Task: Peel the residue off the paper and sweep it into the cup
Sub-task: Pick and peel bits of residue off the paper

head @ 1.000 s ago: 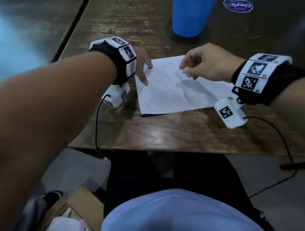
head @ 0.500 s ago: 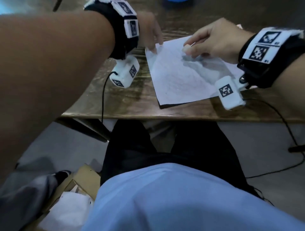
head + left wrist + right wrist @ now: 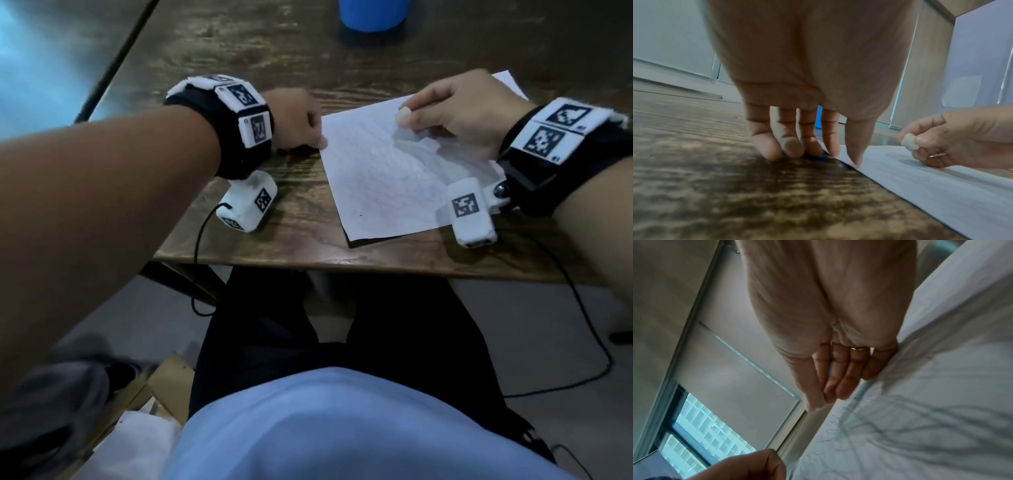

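Note:
A white sheet of paper with faint scribbled lines lies flat on the dark wooden table. My left hand rests at the sheet's left edge; in the left wrist view its fingertips press the table and the thumb touches the paper. My right hand hovers over the upper part of the sheet and pinches a small pale lump between thumb and index; the lump also shows from the left wrist. The blue cup stands beyond the paper, cut off by the top edge.
The table's front edge runs just below the paper, with my lap under it. Black cables hang from both wrist cameras. A cardboard box sits on the floor at the left.
My left hand's fingers slid off the sheet onto the table at its left edge. The right hand still pinches the pale lump over the paper. The head view dipped and came back up.

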